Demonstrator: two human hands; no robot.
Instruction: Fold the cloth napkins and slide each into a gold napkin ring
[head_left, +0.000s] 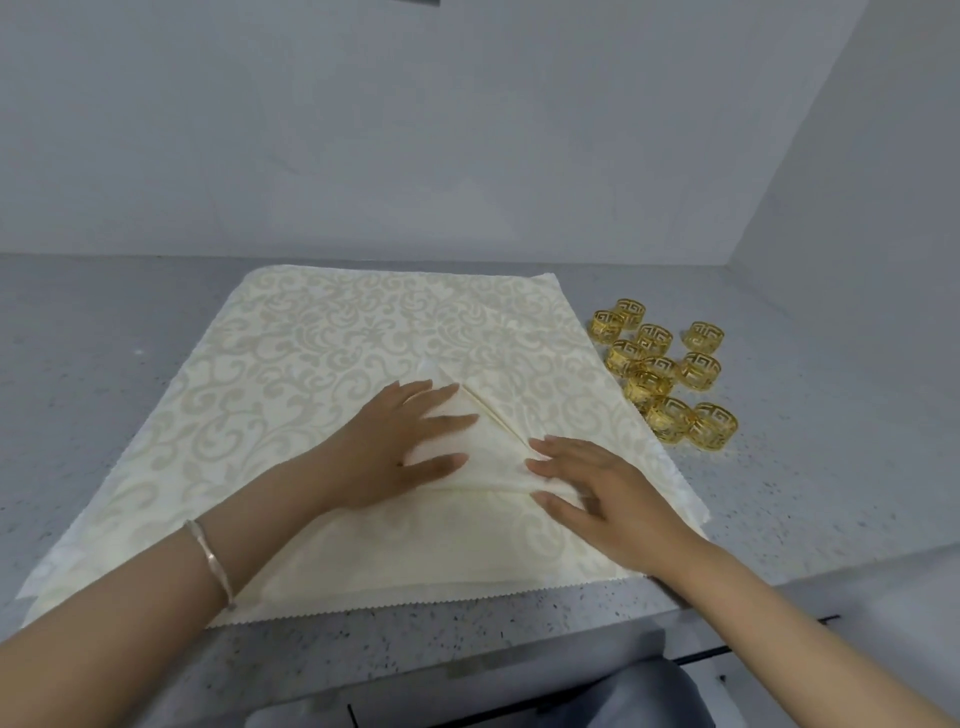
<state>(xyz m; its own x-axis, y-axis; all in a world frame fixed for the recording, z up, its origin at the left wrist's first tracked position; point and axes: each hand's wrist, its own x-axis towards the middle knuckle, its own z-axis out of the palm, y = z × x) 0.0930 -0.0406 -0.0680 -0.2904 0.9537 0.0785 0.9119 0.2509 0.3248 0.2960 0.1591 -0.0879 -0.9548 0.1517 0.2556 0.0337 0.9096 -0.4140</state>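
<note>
A stack of cream damask cloth napkins (322, 353) lies spread on the grey speckled countertop. On top of it, near the middle, sits a small napkin folded into a plain cream triangle (483, 457). My left hand (410, 441) lies flat on the triangle's left part with fingers straight. Fingers spread, my right hand (597, 493) presses the triangle's lower right corner. Several gold napkin rings (670, 374) with a cut-out key pattern stand in a cluster to the right of the napkins, apart from both hands.
The countertop (104, 374) meets a grey wall at the back and a side wall at the right. Its front edge runs just below the napkins. A thin bracelet (213, 561) circles my left wrist.
</note>
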